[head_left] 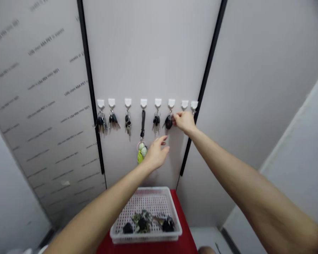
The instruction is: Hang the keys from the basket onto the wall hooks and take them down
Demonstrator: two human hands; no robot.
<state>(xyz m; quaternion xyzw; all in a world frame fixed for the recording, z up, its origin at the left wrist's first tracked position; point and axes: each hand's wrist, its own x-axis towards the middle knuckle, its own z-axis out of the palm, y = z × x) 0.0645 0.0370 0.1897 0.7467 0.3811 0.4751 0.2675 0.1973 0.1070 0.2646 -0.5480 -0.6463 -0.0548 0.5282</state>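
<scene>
My right hand (184,121) is raised to the wall, thumb and fingertips pinched at the right edge of a bunch of keys (169,122) with a black fob. The bunch hangs from a white hook (171,103). My left hand (157,153) is lower and to the left, its fingers apart with nothing in them. Just left of it, a black strap (143,123) hangs from another hook with a yellow-green and white charm (141,151) at its end; my hand overlaps part of that. Another key bunch (156,120) hangs above my left hand.
More key bunches (101,121) hang further left in the row of hooks. Two hooks (184,104) are at the right end, partly behind my right hand. Below, a white plastic basket (175,211) holding several key bunches stands on a red surface (184,225).
</scene>
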